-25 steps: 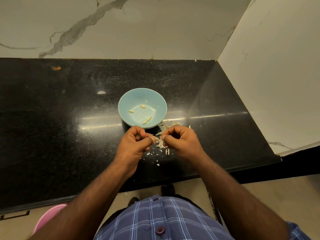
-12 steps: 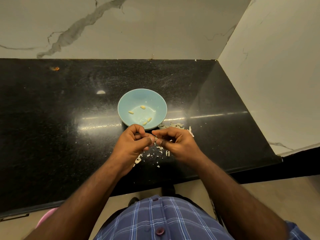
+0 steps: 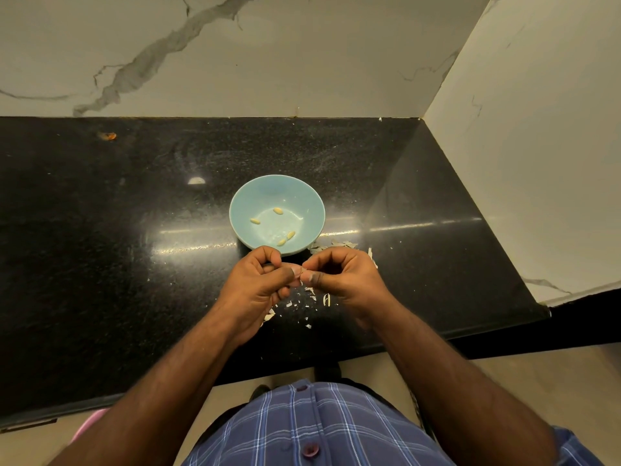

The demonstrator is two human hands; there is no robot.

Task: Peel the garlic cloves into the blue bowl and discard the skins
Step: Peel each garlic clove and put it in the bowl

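A light blue bowl (image 3: 242, 206) stands on the black counter with several peeled garlic cloves (image 3: 277, 210) inside. Just in front of its near rim, my left hand (image 3: 258, 285) and my right hand (image 3: 346, 280) meet thumb to thumb. Between the fingertips both pinch a small garlic clove (image 3: 300, 273), mostly hidden by the fingers. Loose white garlic skins (image 3: 307, 294) lie scattered on the counter under and between the hands, with more skins (image 3: 336, 244) right of the bowl.
The black granite counter (image 3: 100, 247) ends at a marble wall (image 3: 268, 52) behind and a side wall (image 3: 537, 146) on the right. Its front edge runs just below my wrists. A pink object (image 3: 88, 425) shows below the counter at lower left.
My hands have drawn closer together, and the fingertips now meet on the clove. A few more skin bits lie under my left hand.
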